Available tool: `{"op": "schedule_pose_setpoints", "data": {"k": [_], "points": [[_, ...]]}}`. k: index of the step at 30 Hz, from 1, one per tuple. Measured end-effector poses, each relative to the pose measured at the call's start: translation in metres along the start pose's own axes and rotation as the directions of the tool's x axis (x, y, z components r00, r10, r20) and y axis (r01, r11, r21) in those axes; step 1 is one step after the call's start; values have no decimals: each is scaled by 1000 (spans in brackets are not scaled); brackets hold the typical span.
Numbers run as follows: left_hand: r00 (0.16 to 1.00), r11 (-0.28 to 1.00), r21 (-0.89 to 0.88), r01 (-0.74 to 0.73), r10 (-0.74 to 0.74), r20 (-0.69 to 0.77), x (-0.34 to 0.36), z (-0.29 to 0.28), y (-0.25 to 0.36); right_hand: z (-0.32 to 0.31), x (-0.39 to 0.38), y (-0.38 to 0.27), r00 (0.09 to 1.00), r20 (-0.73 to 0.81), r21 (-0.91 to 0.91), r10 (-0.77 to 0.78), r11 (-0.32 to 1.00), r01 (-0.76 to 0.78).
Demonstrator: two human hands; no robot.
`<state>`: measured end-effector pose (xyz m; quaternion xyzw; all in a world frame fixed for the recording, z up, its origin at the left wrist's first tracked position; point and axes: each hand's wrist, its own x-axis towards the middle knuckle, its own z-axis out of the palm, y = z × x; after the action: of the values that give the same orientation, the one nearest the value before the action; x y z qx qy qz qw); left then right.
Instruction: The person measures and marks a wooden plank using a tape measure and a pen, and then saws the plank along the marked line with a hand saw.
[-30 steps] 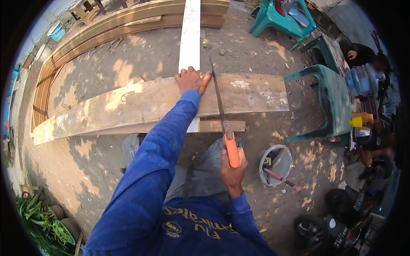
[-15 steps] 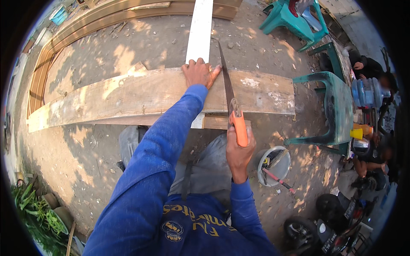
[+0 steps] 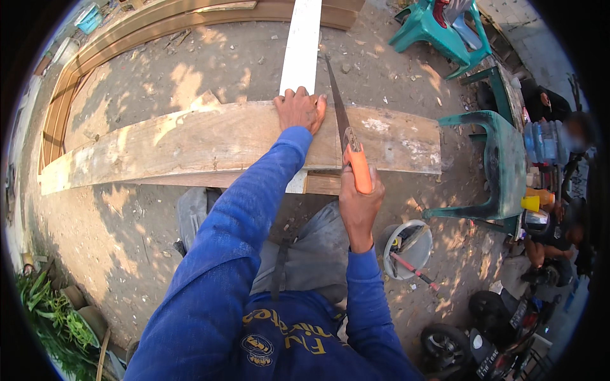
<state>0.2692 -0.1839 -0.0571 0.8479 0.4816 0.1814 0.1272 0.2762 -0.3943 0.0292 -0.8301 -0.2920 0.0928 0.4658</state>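
Note:
A wide wooden plank (image 3: 216, 143) lies crosswise in front of me, over a white board (image 3: 300, 51) that runs away from me beneath it. My left hand (image 3: 300, 111) presses down on the plank near its far edge, fingers extended and thumb close to the palm. In my right hand (image 3: 360, 206) is the orange handle of a handsaw (image 3: 339, 105). The saw's blade slants across the plank, just right of my left hand, with its tip past the far edge. Whether the teeth have cut into the wood cannot be made out.
To the right of my knees stands a white bucket (image 3: 407, 249) with tools in it. Green plastic chairs (image 3: 502, 165) are farther right, near people and a parked motorbike (image 3: 445, 346). Long brown frames (image 3: 140, 35) lie along the far left; potted plants (image 3: 54, 311) stand at lower left.
My right hand has pushed the handsaw slightly away from me along the plank. My left thumb has drawn in, away from the blade. The plank looks unmoved.

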Motion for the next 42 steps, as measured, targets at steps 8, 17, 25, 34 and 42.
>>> {"op": "schedule_pose_setpoints", "data": {"k": [8,17,25,34,42], "points": [[1000,1000,0,17,-17,-7,-2,0,-4,-58,-122,-3,994,-5,14,-114,993,114],[1000,999,-37,-16,16,-9,0,6,-5,27,41,5,999,-6,168,50,985,-48],[995,998,60,13,-7,-103,17,-22,-98,23,44,-3,999,-42,82,-29,996,33],[918,966,204,158,-219,330,16,-52,-89,-74,-119,-17,998,58,37,4,999,-6],[915,967,211,145,-212,343,20,-48,-82,4,17,-6,997,77,-1,22,1000,-22]]}}
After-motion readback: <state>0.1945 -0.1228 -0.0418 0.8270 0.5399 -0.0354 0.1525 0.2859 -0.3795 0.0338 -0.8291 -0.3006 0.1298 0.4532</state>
